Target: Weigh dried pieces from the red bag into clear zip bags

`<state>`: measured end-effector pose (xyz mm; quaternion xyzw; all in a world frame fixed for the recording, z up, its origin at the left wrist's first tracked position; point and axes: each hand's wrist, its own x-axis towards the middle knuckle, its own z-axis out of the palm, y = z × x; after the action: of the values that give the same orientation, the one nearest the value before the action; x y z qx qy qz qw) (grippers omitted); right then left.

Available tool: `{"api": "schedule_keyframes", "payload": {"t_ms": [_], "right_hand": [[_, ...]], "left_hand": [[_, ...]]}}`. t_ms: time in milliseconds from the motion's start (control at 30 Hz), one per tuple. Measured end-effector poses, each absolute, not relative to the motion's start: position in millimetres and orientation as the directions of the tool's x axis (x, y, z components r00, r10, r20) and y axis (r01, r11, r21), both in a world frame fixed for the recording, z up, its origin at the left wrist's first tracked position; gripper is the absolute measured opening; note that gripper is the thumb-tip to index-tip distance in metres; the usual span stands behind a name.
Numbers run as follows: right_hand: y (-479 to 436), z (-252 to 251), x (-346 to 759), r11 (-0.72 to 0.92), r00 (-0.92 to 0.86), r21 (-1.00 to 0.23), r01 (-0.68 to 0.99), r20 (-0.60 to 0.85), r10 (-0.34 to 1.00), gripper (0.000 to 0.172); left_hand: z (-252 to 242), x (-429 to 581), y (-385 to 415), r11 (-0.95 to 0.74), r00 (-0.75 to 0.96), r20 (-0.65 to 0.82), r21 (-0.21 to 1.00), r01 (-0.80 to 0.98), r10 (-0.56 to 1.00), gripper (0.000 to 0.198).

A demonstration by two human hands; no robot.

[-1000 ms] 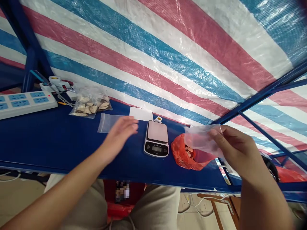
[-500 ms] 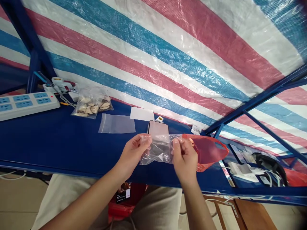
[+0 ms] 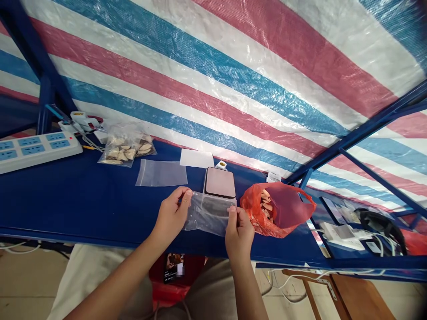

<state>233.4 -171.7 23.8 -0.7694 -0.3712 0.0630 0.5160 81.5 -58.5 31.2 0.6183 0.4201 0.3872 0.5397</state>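
Note:
Between my two hands a clear plastic zip bag is stretched out flat; nothing shows inside it. My left hand pinches its left upper corner, and my right hand pinches its right side. Just behind the bag sits a small flat scale with a pinkish-grey top. To the right of my right hand stands an open red plastic bag with pale brown slices in it. Another flat clear bag lies on the blue table to the left of the scale.
At the back left are clear bags filled with pale slices. A white power strip lies at the far left. White paper lies behind the scale. A striped plastic sheet closes off the back. Cables and a black headset are at the right.
Both hands have moved left with the clear bag, the right hand farther. My right hand no longer covers the red bag's opening, so the slices inside show. The scale top is uncovered.

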Motion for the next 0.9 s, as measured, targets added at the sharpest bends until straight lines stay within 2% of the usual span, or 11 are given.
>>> {"api": "schedule_keyframes", "payload": {"t_ms": [133, 233, 333, 433, 500, 633, 800, 900], "right_hand": [[-172.9, 16.2, 233.4, -0.201, 0.753, -0.908, 0.369, 0.165, 0.637, 0.044], [-170.7, 15.7, 232.5, -0.143, 0.766, -0.95, 0.277, 0.128, 0.631, 0.044], [-165.7, 18.2, 230.3, -0.04, 0.735, -0.994, 0.097, 0.044, 0.676, 0.044], [-159.7, 19.9, 228.4, -0.035, 0.684, -0.999, -0.021, -0.04, 0.728, 0.044], [-156.6, 20.1, 227.3, -0.058, 0.702, -0.996, 0.068, 0.007, 0.713, 0.045], [-154.9, 19.3, 226.5, -0.08, 0.722, -0.94, 0.332, 0.199, 0.662, 0.043], [-166.0, 11.9, 243.8, -0.129, 0.761, -0.918, 0.374, 0.224, 0.609, 0.041], [-181.6, 3.0, 262.8, -0.178, 0.796, -0.896, 0.406, 0.251, 0.551, 0.043]], "left_hand": [[28.3, 73.7, -55.2, -0.241, 0.35, 0.142, 0.936, 0.258, 0.926, 0.039], [30.3, 71.0, -53.3, -0.252, 0.347, 0.143, 0.923, 0.291, 0.927, 0.039], [33.7, 69.5, -52.0, -0.257, 0.366, 0.138, 0.919, 0.3, 0.92, 0.039], [35.5, 67.3, -51.6, -0.306, 0.399, 0.165, 0.896, 0.322, 0.902, 0.039], [34.8, 65.4, -52.0, -0.334, 0.406, 0.184, 0.88, 0.338, 0.895, 0.041], [31.0, 58.1, -49.6, -0.353, 0.374, 0.206, 0.854, 0.382, 0.904, 0.045], [40.8, 33.7, -9.4, -0.288, 0.207, 0.204, 0.777, 0.56, 0.957, 0.04], [53.4, 16.1, 39.6, -0.259, 0.145, 0.229, 0.619, 0.741, 0.963, 0.036]]}}
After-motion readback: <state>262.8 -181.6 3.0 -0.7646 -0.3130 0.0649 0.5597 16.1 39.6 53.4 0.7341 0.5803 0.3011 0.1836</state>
